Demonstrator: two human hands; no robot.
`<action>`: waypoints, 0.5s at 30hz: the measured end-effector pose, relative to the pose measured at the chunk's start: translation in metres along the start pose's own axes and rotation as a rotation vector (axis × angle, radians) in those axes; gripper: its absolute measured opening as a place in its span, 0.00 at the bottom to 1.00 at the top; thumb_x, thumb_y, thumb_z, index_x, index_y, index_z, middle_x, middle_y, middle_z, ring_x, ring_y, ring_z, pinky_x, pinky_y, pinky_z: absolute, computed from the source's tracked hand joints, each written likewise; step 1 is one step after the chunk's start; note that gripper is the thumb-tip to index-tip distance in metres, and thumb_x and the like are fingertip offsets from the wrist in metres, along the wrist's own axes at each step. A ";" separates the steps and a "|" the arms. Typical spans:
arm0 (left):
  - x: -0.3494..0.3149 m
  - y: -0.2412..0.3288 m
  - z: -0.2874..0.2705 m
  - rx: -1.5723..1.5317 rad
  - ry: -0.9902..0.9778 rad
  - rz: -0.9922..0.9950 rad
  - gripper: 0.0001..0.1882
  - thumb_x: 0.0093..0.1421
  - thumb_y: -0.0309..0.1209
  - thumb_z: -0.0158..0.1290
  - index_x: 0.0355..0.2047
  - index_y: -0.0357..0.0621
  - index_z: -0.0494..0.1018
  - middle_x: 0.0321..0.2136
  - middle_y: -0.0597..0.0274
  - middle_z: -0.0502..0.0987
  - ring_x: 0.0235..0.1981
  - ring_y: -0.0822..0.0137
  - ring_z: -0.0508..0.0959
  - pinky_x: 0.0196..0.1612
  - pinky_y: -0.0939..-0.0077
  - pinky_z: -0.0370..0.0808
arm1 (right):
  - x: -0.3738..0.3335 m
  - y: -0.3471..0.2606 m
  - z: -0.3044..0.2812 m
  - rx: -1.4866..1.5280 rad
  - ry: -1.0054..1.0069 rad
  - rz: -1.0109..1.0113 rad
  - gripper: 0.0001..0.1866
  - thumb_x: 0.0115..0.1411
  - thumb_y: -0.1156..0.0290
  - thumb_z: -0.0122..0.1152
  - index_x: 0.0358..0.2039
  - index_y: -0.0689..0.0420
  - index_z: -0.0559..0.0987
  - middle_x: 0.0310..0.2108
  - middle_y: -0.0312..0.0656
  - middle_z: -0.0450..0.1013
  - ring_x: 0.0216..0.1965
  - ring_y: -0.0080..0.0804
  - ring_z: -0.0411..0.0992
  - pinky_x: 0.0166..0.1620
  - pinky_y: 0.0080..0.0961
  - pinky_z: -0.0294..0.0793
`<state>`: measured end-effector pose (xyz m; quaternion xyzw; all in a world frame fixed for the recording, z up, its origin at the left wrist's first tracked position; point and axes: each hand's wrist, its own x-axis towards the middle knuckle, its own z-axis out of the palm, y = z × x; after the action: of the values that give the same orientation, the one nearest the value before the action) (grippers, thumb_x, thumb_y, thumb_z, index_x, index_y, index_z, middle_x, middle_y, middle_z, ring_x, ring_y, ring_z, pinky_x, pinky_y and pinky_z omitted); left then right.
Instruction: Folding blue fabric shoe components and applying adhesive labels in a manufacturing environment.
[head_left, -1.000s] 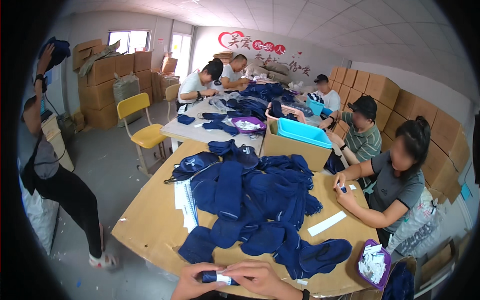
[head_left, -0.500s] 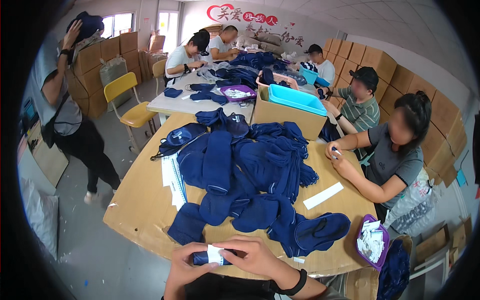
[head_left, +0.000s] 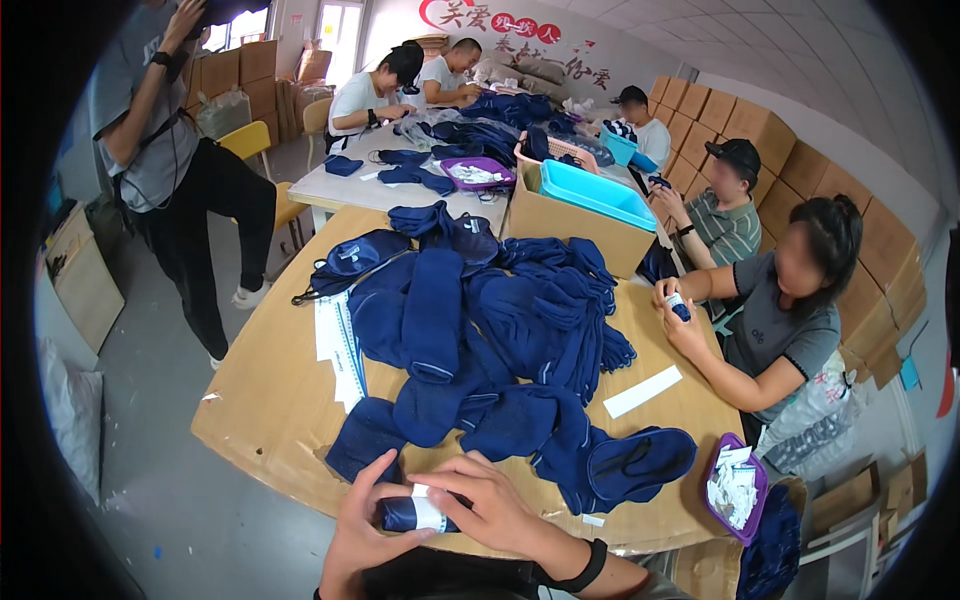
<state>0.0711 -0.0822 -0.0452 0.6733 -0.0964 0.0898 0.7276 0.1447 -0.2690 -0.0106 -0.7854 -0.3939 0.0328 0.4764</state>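
At the table's near edge my two hands hold a small rolled navy cloth bundle with a white paper band around its middle. My left hand grips the bundle's left end, thumb below and fingers above. My right hand closes over the right end, with fingertips at the top of the band. Just beyond lies a folded navy cloth piece. Past it spreads a heap of navy cloth items. A navy slipper-shaped piece with a dark strap lies to the right.
White printed strips lie left of the heap, one blank strip right of it. A purple basket of paper pieces sits at the right edge. A carton holds a blue tray. Co-workers sit along the right; another person stands left.
My left fingers have lifted and spread somewhat around the banded bundle, still held. The standing person has moved nearer. The co-worker at right now shows a banded navy roll in hand.
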 end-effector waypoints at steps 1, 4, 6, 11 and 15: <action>0.000 0.001 0.000 -0.004 0.000 -0.002 0.54 0.42 0.18 0.70 0.67 0.35 0.51 0.39 0.52 0.80 0.43 0.66 0.79 0.49 0.73 0.73 | 0.001 0.001 0.002 -0.002 -0.002 0.004 0.14 0.64 0.71 0.54 0.48 0.57 0.79 0.37 0.45 0.72 0.37 0.42 0.68 0.44 0.37 0.68; 0.001 0.001 -0.001 0.019 -0.014 0.017 0.52 0.42 0.18 0.70 0.66 0.35 0.54 0.38 0.53 0.80 0.43 0.66 0.79 0.49 0.73 0.73 | 0.004 0.002 0.006 -0.019 -0.014 -0.010 0.13 0.65 0.73 0.51 0.48 0.59 0.76 0.37 0.46 0.70 0.38 0.45 0.68 0.44 0.37 0.68; 0.001 0.001 -0.002 0.044 -0.025 0.041 0.51 0.43 0.18 0.70 0.66 0.36 0.55 0.38 0.54 0.80 0.42 0.67 0.79 0.48 0.73 0.73 | 0.005 -0.001 0.006 0.055 -0.048 0.055 0.10 0.64 0.74 0.50 0.45 0.60 0.74 0.36 0.48 0.68 0.38 0.47 0.69 0.44 0.38 0.68; 0.001 -0.002 -0.003 0.032 -0.021 0.029 0.47 0.43 0.19 0.70 0.63 0.36 0.60 0.37 0.54 0.81 0.42 0.67 0.80 0.48 0.74 0.74 | 0.005 -0.004 0.004 0.071 -0.049 0.031 0.10 0.61 0.75 0.53 0.44 0.59 0.75 0.36 0.47 0.69 0.38 0.46 0.70 0.42 0.37 0.69; 0.000 -0.005 -0.003 0.039 -0.014 0.031 0.42 0.43 0.20 0.70 0.60 0.35 0.65 0.38 0.55 0.81 0.41 0.69 0.80 0.47 0.75 0.75 | 0.004 0.001 0.005 0.045 0.002 0.016 0.13 0.56 0.79 0.62 0.43 0.57 0.81 0.32 0.41 0.73 0.35 0.38 0.71 0.38 0.29 0.70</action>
<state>0.0729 -0.0794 -0.0501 0.6864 -0.1102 0.0980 0.7121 0.1458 -0.2634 -0.0128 -0.7775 -0.3864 0.0446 0.4941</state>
